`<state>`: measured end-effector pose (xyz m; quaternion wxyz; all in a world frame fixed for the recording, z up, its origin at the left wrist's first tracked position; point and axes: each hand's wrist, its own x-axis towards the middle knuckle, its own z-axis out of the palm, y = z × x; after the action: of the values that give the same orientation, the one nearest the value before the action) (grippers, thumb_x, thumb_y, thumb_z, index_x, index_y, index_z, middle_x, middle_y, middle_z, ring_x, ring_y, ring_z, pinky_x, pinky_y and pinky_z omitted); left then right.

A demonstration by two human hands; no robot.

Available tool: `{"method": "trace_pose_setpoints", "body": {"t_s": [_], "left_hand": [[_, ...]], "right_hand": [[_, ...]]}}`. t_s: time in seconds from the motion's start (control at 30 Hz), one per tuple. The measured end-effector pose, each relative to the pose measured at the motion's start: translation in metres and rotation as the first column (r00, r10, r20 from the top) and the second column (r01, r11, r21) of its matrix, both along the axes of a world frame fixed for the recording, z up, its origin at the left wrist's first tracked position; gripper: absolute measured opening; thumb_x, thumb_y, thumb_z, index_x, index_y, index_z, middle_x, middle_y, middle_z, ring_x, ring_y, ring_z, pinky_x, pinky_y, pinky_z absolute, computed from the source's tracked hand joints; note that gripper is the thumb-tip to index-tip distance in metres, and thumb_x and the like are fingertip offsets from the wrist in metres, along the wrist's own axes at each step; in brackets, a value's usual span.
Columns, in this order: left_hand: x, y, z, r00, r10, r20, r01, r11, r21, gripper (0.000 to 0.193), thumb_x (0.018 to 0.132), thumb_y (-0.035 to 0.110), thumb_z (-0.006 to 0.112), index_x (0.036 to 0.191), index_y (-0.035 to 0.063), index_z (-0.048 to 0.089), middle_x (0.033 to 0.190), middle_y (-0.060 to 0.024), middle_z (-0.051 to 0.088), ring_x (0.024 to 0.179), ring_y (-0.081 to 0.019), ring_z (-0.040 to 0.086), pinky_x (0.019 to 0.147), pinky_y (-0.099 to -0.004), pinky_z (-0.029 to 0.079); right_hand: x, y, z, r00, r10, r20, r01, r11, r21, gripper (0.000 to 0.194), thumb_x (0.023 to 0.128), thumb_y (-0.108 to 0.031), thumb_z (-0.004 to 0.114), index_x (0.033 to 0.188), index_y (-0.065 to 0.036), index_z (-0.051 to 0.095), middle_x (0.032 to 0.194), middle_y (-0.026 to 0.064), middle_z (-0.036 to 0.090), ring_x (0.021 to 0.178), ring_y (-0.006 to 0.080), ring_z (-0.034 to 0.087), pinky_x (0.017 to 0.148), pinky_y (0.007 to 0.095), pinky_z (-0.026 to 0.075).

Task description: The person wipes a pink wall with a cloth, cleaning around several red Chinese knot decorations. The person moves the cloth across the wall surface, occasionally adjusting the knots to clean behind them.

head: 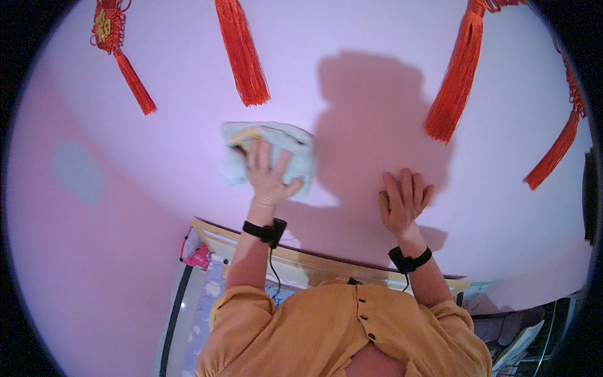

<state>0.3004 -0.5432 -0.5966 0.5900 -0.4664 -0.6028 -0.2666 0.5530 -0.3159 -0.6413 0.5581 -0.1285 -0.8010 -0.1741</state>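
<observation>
My left hand point(271, 172), fingers spread, presses a pale blue cloth point(299, 155) flat against the pinkish-white wall point(188, 155). The cloth is partly folded, with a yellow and dark patch near the fingertips; its edges are blurred. To the right, my right hand point(403, 202) rests at the wall with its fingers slightly apart and nothing visible in it. The palm side of that hand is hidden. Both wrists wear black straps with small devices and cables.
Red tassels point(242, 56), point(457, 80) hang above my hands, with a red knotted ornament point(108, 26) at the upper left. Below my hands runs a wooden headboard point(320, 261). Patterned bedding point(207, 301) and a pink bag point(197, 254) lie at the lower left.
</observation>
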Motion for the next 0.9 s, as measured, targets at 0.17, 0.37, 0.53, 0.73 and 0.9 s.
{"method": "trace_pose_setpoints", "body": {"t_s": [0.17, 0.37, 0.53, 0.73, 0.9], "left_hand": [[-0.039, -0.036, 0.041, 0.867, -0.175, 0.466, -0.126, 0.828, 0.546, 0.07, 0.098, 0.039, 0.054, 0.155, 0.0006, 0.038, 0.161, -0.0281, 0.032, 0.149, -0.0471, 0.027, 0.121, -0.0583, 0.018], [0.025, -0.004, 0.03, 0.84, -0.177, 0.514, -0.126, 0.857, 0.5, 0.071, 0.098, 0.031, 0.056, 0.158, 0.0005, 0.033, 0.163, -0.0285, 0.027, 0.152, -0.0456, 0.021, 0.123, -0.0575, 0.014], [0.053, 0.001, -0.032, 0.991, -0.067, 0.116, 0.077, 0.993, -0.089, 0.061, 0.086, 0.045, 0.067, 0.142, 0.0221, 0.059, 0.16, -0.0237, 0.035, 0.152, -0.0441, 0.024, 0.119, -0.0633, 0.02], [-0.005, -0.035, -0.018, 0.99, -0.044, 0.132, 0.066, 0.984, -0.168, 0.062, 0.081, 0.051, 0.071, 0.133, 0.0177, 0.062, 0.159, -0.0221, 0.037, 0.146, -0.0477, 0.033, 0.118, -0.0666, 0.016], [-0.011, -0.012, 0.015, 0.881, -0.177, 0.439, -0.015, 0.916, 0.4, 0.073, 0.093, 0.035, 0.059, 0.155, 0.004, 0.037, 0.162, -0.027, 0.03, 0.149, -0.0489, 0.025, 0.12, -0.0623, 0.015]], "right_hand": [[-0.005, -0.015, -0.001, 0.998, 0.045, -0.044, -0.044, 0.999, 0.027, 0.039, 0.095, -0.036, 0.063, 0.131, -0.024, 0.072, 0.144, 0.0083, 0.06, 0.138, 0.0319, 0.048, 0.126, 0.0553, 0.008], [-0.011, -0.018, 0.0, 0.996, 0.057, -0.063, -0.054, 0.998, 0.039, 0.04, 0.094, -0.035, 0.065, 0.132, -0.023, 0.071, 0.146, 0.0094, 0.058, 0.139, 0.0327, 0.046, 0.126, 0.0546, 0.01], [-0.01, -0.022, -0.004, 0.997, 0.056, -0.054, -0.055, 0.998, 0.034, 0.039, 0.094, -0.033, 0.066, 0.13, -0.022, 0.072, 0.146, 0.0107, 0.058, 0.139, 0.0334, 0.045, 0.125, 0.0553, 0.01], [-0.009, -0.025, -0.001, 0.997, 0.067, -0.036, -0.065, 0.997, 0.04, 0.038, 0.093, -0.031, 0.068, 0.129, -0.02, 0.073, 0.144, 0.0115, 0.059, 0.138, 0.0345, 0.046, 0.125, 0.0564, 0.01], [-0.011, -0.037, 0.002, 0.997, 0.001, -0.08, 0.001, 1.0, 0.031, 0.038, 0.093, -0.03, 0.069, 0.129, -0.021, 0.073, 0.143, 0.011, 0.06, 0.137, 0.034, 0.048, 0.125, 0.0561, 0.01]]}}
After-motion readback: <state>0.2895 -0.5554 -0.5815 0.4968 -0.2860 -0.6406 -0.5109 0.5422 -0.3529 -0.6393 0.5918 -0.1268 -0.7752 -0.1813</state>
